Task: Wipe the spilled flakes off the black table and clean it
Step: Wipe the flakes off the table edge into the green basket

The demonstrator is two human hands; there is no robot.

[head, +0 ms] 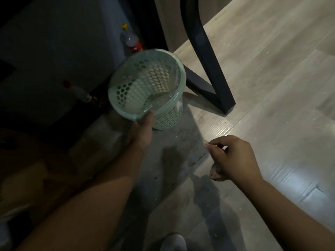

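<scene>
Left hand (143, 129) grips the near rim of the green basket (168, 120), just beside the black worktop leg (204, 57). Right hand (233, 156), curled, pinches a pale scrap (206, 142) over open plank floor (272, 105).

One green mesh wastebasket (168, 118). Two bottles: one yellow-capped bottle (129, 39), one red-capped bottle (79, 91). Two hands: left hand (142, 131), right hand (233, 158). One pale scrap (206, 142). One black table leg (204, 51).

Plank floor (272, 84): black table leg (208, 57), bottle (131, 40).
</scene>
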